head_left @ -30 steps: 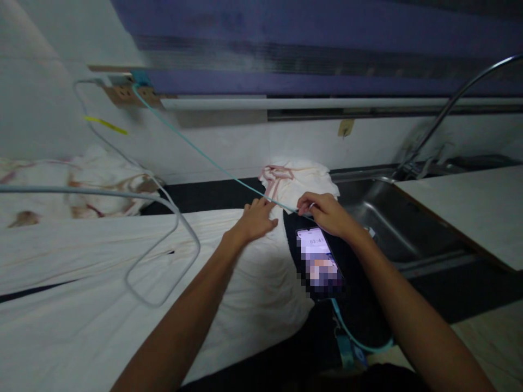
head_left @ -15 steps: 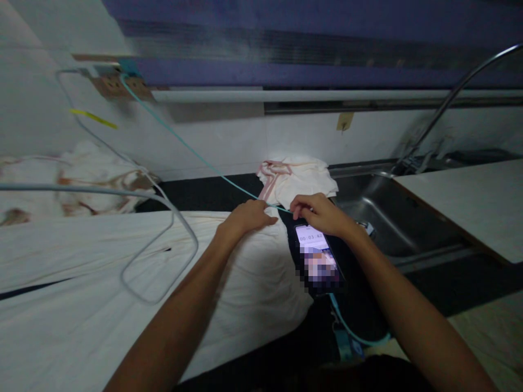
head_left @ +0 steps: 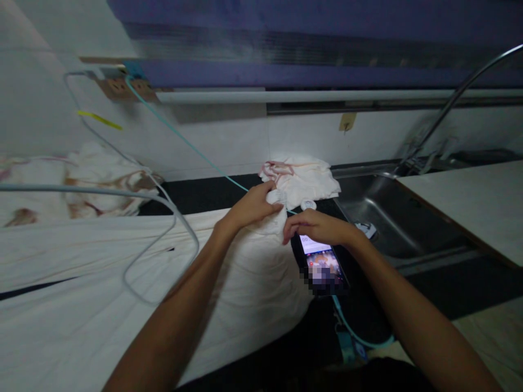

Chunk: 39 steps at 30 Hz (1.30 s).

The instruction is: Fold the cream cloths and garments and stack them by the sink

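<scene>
- My left hand (head_left: 252, 206) is bunched narrow around the far corner of the white cloth (head_left: 122, 283), thumb and fingers pinching a gathered fold of it.
- My right hand (head_left: 316, 227) lies palm down just right of that corner; its fingertips sit at the cloth's edge. I cannot tell whether they pinch anything, as the fingers curl under and hide the grip.
- The white cloth spreads flat over the dark counter (head_left: 196, 193), running left and toward me from the pinched corner.
- The phone (head_left: 322, 267) lies face up just right of the cloth's edge, its screen lit, its top end partly under my right hand.
- A teal cable (head_left: 183, 143) runs from the wall socket (head_left: 122, 87), up and left of the cloth, down to the pinched corner, passing between my hands.
- A grey cable (head_left: 163, 207) loops over the cloth's left part.
- A folded towel with pink trim (head_left: 306, 177) sits just behind the cloth's corner.
- The steel sink (head_left: 388, 212) lies right of the cloth, beyond the phone.
</scene>
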Tool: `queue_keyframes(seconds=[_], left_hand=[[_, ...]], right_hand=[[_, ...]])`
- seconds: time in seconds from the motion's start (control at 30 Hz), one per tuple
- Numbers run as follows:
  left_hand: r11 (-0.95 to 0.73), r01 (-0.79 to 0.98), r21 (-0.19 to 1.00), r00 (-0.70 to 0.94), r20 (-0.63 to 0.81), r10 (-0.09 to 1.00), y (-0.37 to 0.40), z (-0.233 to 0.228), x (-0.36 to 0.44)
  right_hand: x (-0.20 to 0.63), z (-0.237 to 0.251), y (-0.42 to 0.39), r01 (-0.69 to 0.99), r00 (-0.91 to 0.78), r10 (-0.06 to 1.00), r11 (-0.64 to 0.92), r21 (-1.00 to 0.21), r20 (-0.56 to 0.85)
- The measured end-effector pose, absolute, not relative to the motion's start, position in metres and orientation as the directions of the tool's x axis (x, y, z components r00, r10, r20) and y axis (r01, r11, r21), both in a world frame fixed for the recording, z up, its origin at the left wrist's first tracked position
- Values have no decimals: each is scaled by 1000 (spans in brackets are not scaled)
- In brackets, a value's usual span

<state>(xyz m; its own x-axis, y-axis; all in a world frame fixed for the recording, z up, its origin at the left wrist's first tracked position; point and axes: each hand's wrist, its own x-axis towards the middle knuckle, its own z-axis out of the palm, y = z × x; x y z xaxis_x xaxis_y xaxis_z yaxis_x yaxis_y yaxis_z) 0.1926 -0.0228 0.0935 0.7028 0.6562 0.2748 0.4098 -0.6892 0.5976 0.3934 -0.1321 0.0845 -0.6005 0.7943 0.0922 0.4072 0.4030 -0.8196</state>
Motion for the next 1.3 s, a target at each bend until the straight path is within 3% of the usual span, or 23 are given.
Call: queue_keyframes(seconds=[0.33,0.53,0.8,1.03,1.3], left_hand=[[-646,429,631,774,112,623,-44,129,189],[-711,428,558,833,62,550,-55,141,188],[-732,469,495,831,34,555,-57,146,184],[-661,434,612,900,-313,302,-78,161,186],[-639,341,689,923,-373,90,-84,155,192]], right_hand=[[394,76,-130,528,-610,789,467,-709,65],[394,78,-132,547,-614,786,484,-683,66],[389,81,-133,526,-663,749,486,-698,22],[392,77,-131,572,-627,776,515,-638,65],[397,74,-127,611,-570,816,503,-612,102]])
